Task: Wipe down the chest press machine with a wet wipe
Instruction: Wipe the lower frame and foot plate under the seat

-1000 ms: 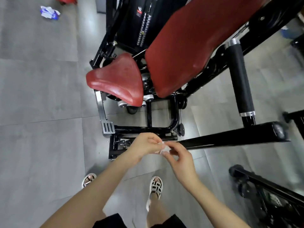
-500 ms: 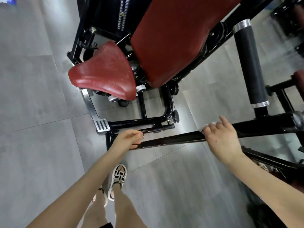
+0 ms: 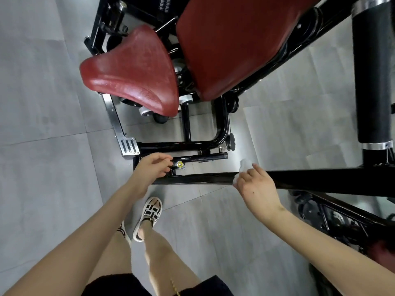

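Head view: the wipe [image 3: 243, 168] is seen bunched white under the fingers of the right hand [image 3: 256, 189], pressed onto the long black bar [image 3: 320, 183] of the machine [image 3: 223, 124] that crosses in front of the person; the fingers are curled over the wipe and grip it against the bar, with a tuft showing past the fingertips. The left hand [image 3: 149, 170] is held well to the left, above the low end of the bar and the base [image 3: 181, 144]; its fingers are loosely curled and nothing is seen in them; whether anything is touched by it cannot be told.

The task is judged to be under way, with the bar as the part in hand; a long stretch of bar lies to the right of the wipe and a shorter one to the left, and which of these has been covered cannot be told. The seat [image 3: 132, 75], the back pad [image 3: 230, 43] and the grip [image 3: 372, 77] are untouched at this moment; a sheen is shown on the seat, but whether it is moisture or only light cannot be decided, so these parts are best counted as left to do.
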Demonstrator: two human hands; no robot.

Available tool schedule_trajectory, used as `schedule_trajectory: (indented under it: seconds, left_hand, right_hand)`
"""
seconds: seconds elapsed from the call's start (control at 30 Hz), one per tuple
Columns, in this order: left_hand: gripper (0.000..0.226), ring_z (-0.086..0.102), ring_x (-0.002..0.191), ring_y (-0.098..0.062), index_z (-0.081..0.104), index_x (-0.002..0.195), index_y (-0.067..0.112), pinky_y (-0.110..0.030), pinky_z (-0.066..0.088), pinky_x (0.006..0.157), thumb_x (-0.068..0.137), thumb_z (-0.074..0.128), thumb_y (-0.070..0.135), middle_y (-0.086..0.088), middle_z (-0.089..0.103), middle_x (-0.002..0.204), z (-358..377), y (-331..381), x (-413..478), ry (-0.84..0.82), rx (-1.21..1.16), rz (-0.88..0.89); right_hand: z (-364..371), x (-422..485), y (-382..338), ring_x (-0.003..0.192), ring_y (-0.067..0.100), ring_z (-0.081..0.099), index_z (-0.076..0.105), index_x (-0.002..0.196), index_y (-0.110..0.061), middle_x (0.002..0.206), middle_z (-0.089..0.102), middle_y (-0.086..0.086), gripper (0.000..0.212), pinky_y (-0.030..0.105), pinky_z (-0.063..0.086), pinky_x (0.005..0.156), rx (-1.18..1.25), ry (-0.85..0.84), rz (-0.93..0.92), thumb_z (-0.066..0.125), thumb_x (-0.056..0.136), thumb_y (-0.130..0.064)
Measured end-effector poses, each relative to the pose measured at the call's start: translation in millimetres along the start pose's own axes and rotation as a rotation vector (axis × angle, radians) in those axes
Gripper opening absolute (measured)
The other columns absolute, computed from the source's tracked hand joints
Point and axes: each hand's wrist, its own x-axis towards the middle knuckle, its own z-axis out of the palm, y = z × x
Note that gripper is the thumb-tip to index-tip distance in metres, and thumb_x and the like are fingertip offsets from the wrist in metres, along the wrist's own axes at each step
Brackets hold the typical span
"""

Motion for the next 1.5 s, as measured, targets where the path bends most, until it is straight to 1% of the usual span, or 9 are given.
schedule_trajectory:
  seconds: [0.13, 0.4, 0.63, 0.83, 0.93, 1.03, 1.13, 1.23, 1.5]
  left_hand:
    - [0.018, 0.058, 0.084, -0.013, 0.061, 0.109, 0.009, -0.021, 0.047, 0.078, 0.095, 0.050, 0.011, -0.003, 0.064, 0.094, 4.4, -10.2, 5.7, 0.016, -0.031, -0.011]
    - [0.012, 0.061, 0.086, -0.015, 0.064, 0.097, 0.019, -0.024, 0.049, 0.078, 0.094, 0.053, 0.014, -0.003, 0.067, 0.094, -21.5, -36.7, 12.1, 0.004, -0.074, -0.075]
    - [0.011, 0.059, 0.080, -0.014, 0.063, 0.095, 0.017, -0.022, 0.049, 0.075, 0.093, 0.054, 0.012, -0.004, 0.066, 0.094, -63.7, -47.9, 21.5, -0.016, -0.102, -0.097]
    - [0.015, 0.062, 0.089, -0.018, 0.065, 0.103, 0.013, -0.027, 0.049, 0.080, 0.093, 0.053, 0.013, -0.006, 0.067, 0.096, -91.3, -75.3, 39.8, -0.044, -0.037, -0.137]
    - [0.012, 0.062, 0.089, -0.019, 0.066, 0.096, 0.018, -0.025, 0.048, 0.076, 0.092, 0.055, 0.013, -0.006, 0.068, 0.096, -100.9, -95.6, 53.2, -0.035, -0.044, -0.170]
    - [0.011, 0.061, 0.086, -0.019, 0.066, 0.091, 0.017, -0.024, 0.049, 0.074, 0.091, 0.057, 0.011, -0.006, 0.067, 0.094, -107.7, -113.6, 66.7, -0.037, -0.007, -0.209]
    - [0.010, 0.061, 0.082, -0.018, 0.066, 0.089, 0.016, -0.025, 0.047, 0.074, 0.089, 0.058, 0.009, -0.005, 0.067, 0.090, -113.2, -129.1, 78.6, -0.055, 0.055, -0.242]
    - [0.012, 0.062, 0.083, -0.018, 0.067, 0.090, 0.017, -0.025, 0.047, 0.075, 0.089, 0.057, 0.010, -0.003, 0.068, 0.090, -119.5, -142.4, 93.2, -0.082, 0.152, -0.250]
    - [0.012, 0.062, 0.084, -0.020, 0.066, 0.088, 0.016, -0.026, 0.048, 0.075, 0.088, 0.057, 0.007, -0.006, 0.068, 0.089, -129.9, -180.7, 128.9, -0.004, 0.210, -0.250]
  right_hand:
    - [-15.4, 17.3, -7.7, 0.042, 0.022, 0.042, 0.049, 0.042, -0.015, 0.041, 0.042, 0.000, 0.038, 0.024, 0.019, 0.049, 0.096, -0.114, 0.184, 0.082, 0.029, -0.002]
    - [-4.9, 30.3, -10.7, 0.043, 0.025, 0.047, 0.061, 0.042, -0.013, 0.046, 0.048, 0.004, 0.033, 0.023, 0.022, 0.050, 0.100, -0.278, 0.349, 0.091, 0.030, -0.022]
    - [15.6, 40.3, -34.5, 0.035, 0.017, 0.021, 0.043, 0.034, -0.014, 0.033, 0.030, 0.004, 0.018, 0.022, 0.013, 0.052, 0.062, -0.101, 0.407, 0.046, 0.052, -0.015]
    - [77.7, 64.7, -74.0, 0.031, 0.017, 0.043, 0.052, 0.036, -0.016, 0.036, 0.043, 0.001, 0.024, 0.019, 0.021, 0.049, 0.080, -0.379, 0.394, 0.076, 0.037, -0.014]
    - [99.3, 87.0, -95.0, 0.059, 0.019, 0.059, 0.068, 0.070, -0.019, 0.067, 0.065, 0.000, 0.007, 0.020, 0.013, 0.048, -0.016, -0.670, 0.346, 0.072, 0.065, -0.024]
    - [127.9, 107.7, -114.6, 0.081, 0.023, 0.061, 0.067, 0.095, -0.022, 0.093, 0.068, 0.001, 0.021, 0.023, 0.026, 0.058, 0.177, -0.759, 0.416, 0.048, 0.085, -0.022]
    - [150.2, 118.6, -140.9, 0.060, 0.018, 0.062, 0.070, 0.071, -0.021, 0.068, 0.067, -0.001, 0.009, 0.020, 0.028, 0.059, 0.177, -0.595, 0.343, 0.071, 0.065, -0.027]
    - [180.4, 122.3, -159.4, 0.028, 0.014, 0.035, 0.056, 0.038, -0.021, 0.036, 0.047, -0.005, 0.033, 0.015, 0.024, 0.049, 0.252, -0.546, 0.272, 0.086, 0.026, -0.026]
    - [235.6, 116.8, -215.2, 0.048, 0.023, 0.051, 0.062, 0.059, -0.014, 0.055, 0.052, 0.003, 0.029, 0.030, 0.044, 0.059, 0.114, -0.402, 0.050, 0.086, 0.042, -0.015]
